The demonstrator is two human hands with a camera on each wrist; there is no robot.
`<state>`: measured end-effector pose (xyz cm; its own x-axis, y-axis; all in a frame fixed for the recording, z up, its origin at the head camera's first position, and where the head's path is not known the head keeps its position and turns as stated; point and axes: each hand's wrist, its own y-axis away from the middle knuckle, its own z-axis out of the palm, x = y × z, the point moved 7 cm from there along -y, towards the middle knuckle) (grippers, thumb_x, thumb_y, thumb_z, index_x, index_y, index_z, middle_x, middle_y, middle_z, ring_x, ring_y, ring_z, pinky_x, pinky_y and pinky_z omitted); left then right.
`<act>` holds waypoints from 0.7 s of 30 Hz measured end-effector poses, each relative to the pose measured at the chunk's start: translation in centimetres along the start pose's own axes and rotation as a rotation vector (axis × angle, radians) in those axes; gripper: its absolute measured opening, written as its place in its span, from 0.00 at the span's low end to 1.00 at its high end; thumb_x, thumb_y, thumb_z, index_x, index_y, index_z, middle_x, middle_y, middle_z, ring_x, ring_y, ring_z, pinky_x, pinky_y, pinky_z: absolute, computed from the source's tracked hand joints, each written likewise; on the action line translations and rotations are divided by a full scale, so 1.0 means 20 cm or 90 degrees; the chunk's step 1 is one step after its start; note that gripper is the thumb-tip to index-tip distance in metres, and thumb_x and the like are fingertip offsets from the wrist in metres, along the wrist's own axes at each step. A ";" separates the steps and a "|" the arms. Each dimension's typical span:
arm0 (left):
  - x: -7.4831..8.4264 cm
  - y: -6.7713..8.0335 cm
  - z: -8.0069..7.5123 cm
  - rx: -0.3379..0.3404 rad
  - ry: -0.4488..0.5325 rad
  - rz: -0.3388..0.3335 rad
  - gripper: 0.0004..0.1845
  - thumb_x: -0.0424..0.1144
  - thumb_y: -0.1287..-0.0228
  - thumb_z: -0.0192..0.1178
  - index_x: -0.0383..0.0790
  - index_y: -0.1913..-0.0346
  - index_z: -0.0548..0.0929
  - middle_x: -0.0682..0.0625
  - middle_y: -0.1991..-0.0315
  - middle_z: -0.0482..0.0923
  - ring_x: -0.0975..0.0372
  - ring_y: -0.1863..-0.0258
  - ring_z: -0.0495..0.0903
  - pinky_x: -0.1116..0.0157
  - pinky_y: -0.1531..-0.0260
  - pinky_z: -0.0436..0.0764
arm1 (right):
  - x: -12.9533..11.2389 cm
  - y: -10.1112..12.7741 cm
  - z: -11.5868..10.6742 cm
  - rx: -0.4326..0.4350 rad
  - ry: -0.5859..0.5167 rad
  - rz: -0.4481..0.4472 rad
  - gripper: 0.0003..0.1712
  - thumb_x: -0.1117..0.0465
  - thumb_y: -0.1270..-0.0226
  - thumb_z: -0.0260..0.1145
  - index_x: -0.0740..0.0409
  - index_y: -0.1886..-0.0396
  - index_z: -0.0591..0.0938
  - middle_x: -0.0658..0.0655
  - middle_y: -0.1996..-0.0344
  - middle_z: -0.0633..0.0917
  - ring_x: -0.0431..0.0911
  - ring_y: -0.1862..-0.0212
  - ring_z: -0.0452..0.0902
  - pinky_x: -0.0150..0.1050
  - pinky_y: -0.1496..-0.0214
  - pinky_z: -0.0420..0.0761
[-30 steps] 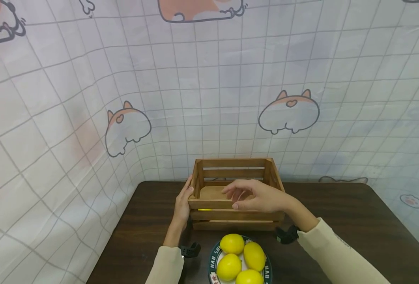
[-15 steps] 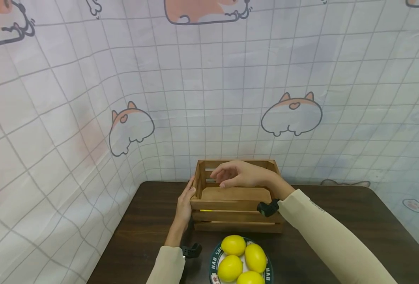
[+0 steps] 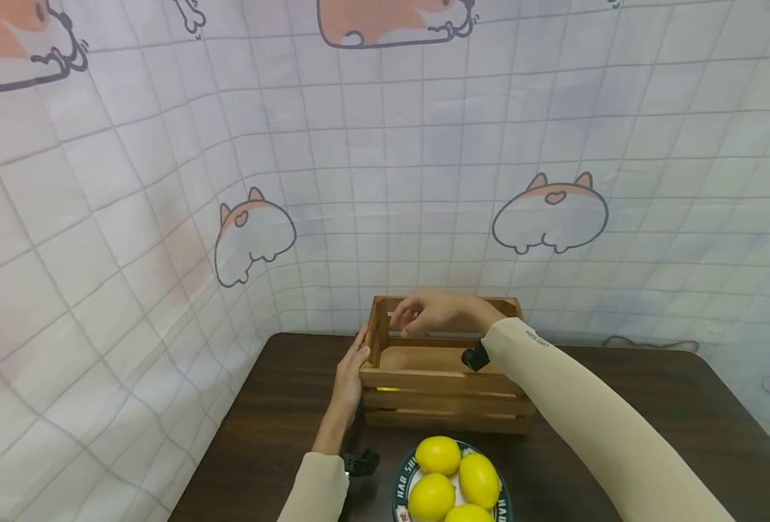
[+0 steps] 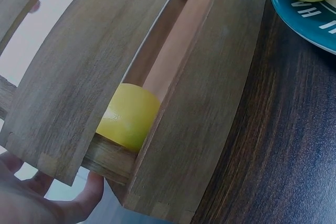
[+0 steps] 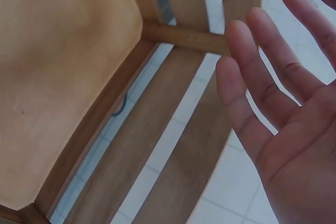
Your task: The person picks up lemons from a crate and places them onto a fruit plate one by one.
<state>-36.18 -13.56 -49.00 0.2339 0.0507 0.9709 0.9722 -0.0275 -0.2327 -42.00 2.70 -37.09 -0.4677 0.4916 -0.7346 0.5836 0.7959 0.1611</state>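
Plainly slatted wooden crate (image 3: pixel 440 377), one lemon (image 4: pixel 127 116) inside

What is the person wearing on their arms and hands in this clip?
Both hands are bare: left hand, right hand. Long, close-fitting cream sleeves cover both forearms; the right one bears small dark lettering near the cuff. A small black device sits at each wrist.

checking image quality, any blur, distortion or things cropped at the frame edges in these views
Head view: sharp, with fisheye bending of the backdrop grid; plate cropped at the bottom. Left wrist: crate slats close and soft, lemon clear. Right wrist: right hand slightly soft, light even, no glare.
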 end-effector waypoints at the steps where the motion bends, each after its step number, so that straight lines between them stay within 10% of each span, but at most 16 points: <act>1: 0.00 0.00 0.01 -0.002 0.001 -0.002 0.30 0.55 0.18 0.41 0.58 0.18 0.58 0.59 0.18 0.52 0.53 0.17 0.47 0.38 0.21 0.44 | 0.02 -0.01 0.00 -0.002 -0.012 0.016 0.23 0.58 0.29 0.67 0.58 0.36 0.81 0.59 0.45 0.84 0.47 0.50 0.80 0.47 0.47 0.84; 10: -0.01 0.01 -0.02 0.011 0.006 -0.010 0.28 0.54 0.18 0.41 0.60 0.19 0.59 0.59 0.18 0.53 0.52 0.17 0.47 0.36 0.22 0.43 | 0.14 -0.16 0.01 -0.027 -0.014 0.082 0.18 0.56 0.33 0.70 0.44 0.44 0.85 0.55 0.47 0.86 0.47 0.49 0.81 0.48 0.44 0.82; 17: -0.01 0.01 -0.01 0.009 -0.002 -0.013 0.28 0.55 0.18 0.41 0.62 0.20 0.59 0.59 0.18 0.52 0.51 0.17 0.48 0.36 0.22 0.45 | 0.23 -0.25 0.07 -0.079 -0.049 0.115 0.23 0.59 0.35 0.70 0.53 0.40 0.84 0.51 0.60 0.85 0.46 0.64 0.74 0.38 0.62 0.76; 21: -0.02 0.00 0.00 0.006 0.004 -0.010 0.27 0.55 0.18 0.41 0.65 0.20 0.60 0.59 0.18 0.52 0.51 0.17 0.49 0.36 0.21 0.45 | 0.31 -0.28 0.10 -0.108 -0.044 0.155 0.28 0.60 0.36 0.69 0.54 0.34 0.81 0.50 0.58 0.82 0.46 0.61 0.76 0.46 0.50 0.80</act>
<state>-36.29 -13.52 -49.34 0.2185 0.0447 0.9748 0.9758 -0.0170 -0.2179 -46.80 0.46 -43.89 -0.2778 0.6546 -0.7031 0.5515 0.7079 0.4413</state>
